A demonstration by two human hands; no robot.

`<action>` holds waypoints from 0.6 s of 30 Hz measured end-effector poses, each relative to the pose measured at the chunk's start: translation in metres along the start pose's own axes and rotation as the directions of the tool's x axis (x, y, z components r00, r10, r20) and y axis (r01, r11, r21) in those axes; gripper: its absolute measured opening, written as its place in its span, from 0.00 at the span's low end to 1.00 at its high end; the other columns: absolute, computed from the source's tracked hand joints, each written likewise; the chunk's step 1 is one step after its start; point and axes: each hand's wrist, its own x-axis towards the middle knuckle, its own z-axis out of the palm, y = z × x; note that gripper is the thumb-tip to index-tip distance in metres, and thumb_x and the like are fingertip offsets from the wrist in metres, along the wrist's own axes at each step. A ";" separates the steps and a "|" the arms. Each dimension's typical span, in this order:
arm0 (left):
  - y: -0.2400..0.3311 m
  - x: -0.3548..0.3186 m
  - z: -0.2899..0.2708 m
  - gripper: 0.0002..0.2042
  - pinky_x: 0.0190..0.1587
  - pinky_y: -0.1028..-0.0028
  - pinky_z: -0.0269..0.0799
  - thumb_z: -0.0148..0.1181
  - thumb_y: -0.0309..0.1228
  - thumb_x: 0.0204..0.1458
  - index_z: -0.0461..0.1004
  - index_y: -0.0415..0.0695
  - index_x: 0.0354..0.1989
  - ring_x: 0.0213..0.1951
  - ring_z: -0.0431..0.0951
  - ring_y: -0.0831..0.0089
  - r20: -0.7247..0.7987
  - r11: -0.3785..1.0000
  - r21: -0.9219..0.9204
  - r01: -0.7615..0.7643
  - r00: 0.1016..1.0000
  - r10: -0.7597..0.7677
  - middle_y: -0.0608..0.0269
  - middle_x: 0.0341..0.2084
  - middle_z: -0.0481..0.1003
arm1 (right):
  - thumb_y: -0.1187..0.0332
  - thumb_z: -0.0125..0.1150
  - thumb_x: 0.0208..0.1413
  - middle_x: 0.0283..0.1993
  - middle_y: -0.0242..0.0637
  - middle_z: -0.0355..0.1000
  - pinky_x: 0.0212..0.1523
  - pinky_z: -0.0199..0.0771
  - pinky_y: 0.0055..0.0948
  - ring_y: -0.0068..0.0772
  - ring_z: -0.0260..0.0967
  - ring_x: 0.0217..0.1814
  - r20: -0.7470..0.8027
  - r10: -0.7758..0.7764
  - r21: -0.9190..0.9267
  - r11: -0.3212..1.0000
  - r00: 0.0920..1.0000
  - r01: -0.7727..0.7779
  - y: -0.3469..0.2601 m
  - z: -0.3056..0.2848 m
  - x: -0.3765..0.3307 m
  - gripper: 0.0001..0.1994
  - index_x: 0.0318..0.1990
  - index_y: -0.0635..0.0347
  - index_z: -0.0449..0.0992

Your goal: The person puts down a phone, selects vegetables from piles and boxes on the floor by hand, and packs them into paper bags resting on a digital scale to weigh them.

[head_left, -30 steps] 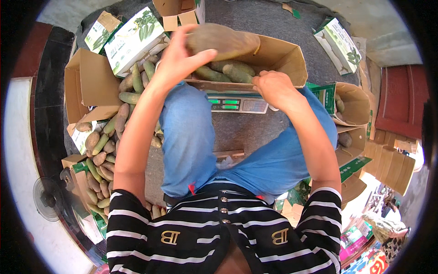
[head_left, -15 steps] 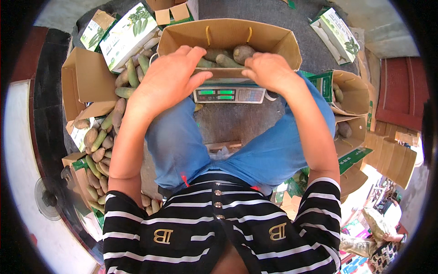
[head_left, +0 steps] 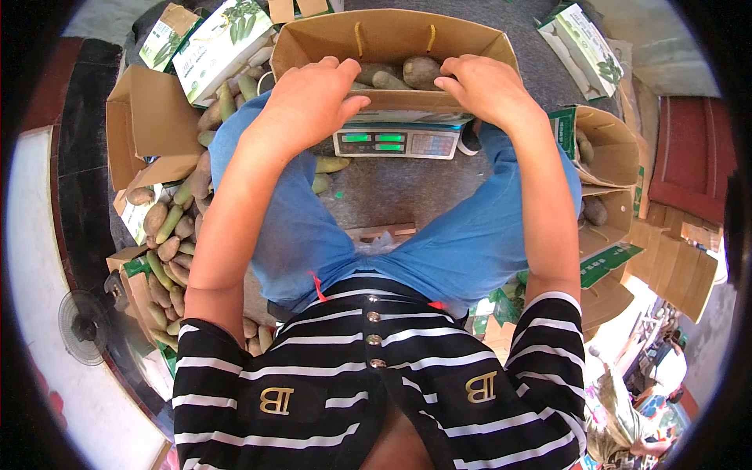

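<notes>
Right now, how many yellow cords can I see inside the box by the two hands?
2, at the back of the box: one cord left of centre, another cord right of centre. The near wall may hide more.

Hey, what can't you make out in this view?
In the head view:
Vegetables: lower parts hidden by the near wall of the open carton.
Scale: most of its top hidden by that carton.
Left hand, right hand: palms hidden by their backs.
Rear box: cut off by the top edge.
</notes>
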 end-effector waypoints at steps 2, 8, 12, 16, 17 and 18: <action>-0.001 -0.003 0.002 0.16 0.38 0.59 0.67 0.54 0.39 0.49 0.67 0.41 0.42 0.37 0.72 0.50 0.014 0.999 0.034 0.009 1.000 -0.009 0.49 0.34 0.71 | 0.59 0.49 0.53 0.36 0.45 0.72 0.43 0.68 0.41 0.47 0.69 0.42 0.038 0.004 0.014 1.000 0.999 -0.004 0.000 -0.001 0.001 0.14 0.36 0.61 0.74; 0.003 -0.002 0.005 0.15 0.37 0.60 0.68 0.56 0.38 0.48 0.68 0.40 0.38 0.34 0.73 0.53 -0.001 0.999 0.054 0.005 1.000 -0.005 0.52 0.31 0.71 | 0.59 0.49 0.53 0.37 0.46 0.72 0.43 0.68 0.41 0.47 0.69 0.42 0.068 0.026 -0.003 1.000 0.997 -0.026 0.000 0.001 0.000 0.15 0.37 0.61 0.74; 0.003 -0.003 0.006 0.16 0.38 0.58 0.67 0.53 0.38 0.49 0.67 0.41 0.42 0.36 0.72 0.50 0.077 0.996 0.081 0.046 0.996 -0.052 0.49 0.33 0.71 | 0.59 0.49 0.53 0.36 0.48 0.72 0.43 0.69 0.42 0.47 0.69 0.42 0.040 0.016 0.010 1.000 0.999 -0.017 -0.001 0.002 -0.001 0.15 0.35 0.62 0.74; 0.002 -0.004 0.007 0.16 0.38 0.58 0.67 0.53 0.38 0.49 0.67 0.41 0.42 0.36 0.72 0.50 0.087 0.997 0.074 0.028 0.996 -0.035 0.50 0.33 0.71 | 0.58 0.50 0.53 0.35 0.47 0.72 0.43 0.68 0.42 0.47 0.69 0.42 0.032 -0.002 0.016 1.000 0.999 0.001 -0.002 0.002 -0.001 0.15 0.34 0.62 0.74; 0.001 -0.004 0.007 0.16 0.38 0.58 0.67 0.53 0.38 0.49 0.67 0.41 0.42 0.36 0.72 0.50 0.069 0.998 0.056 0.007 0.998 -0.011 0.50 0.33 0.71 | 0.58 0.51 0.52 0.35 0.47 0.72 0.43 0.68 0.42 0.47 0.69 0.42 0.042 -0.005 0.021 1.000 0.999 0.004 -0.002 0.002 -0.002 0.15 0.34 0.62 0.74; 0.001 -0.004 0.007 0.16 0.38 0.58 0.67 0.53 0.38 0.49 0.67 0.41 0.42 0.36 0.72 0.50 0.079 0.997 0.070 0.018 0.997 -0.023 0.50 0.33 0.71 | 0.57 0.51 0.52 0.34 0.47 0.72 0.43 0.68 0.42 0.47 0.69 0.42 0.041 0.000 0.006 1.000 0.999 0.000 -0.003 0.001 -0.001 0.15 0.34 0.61 0.74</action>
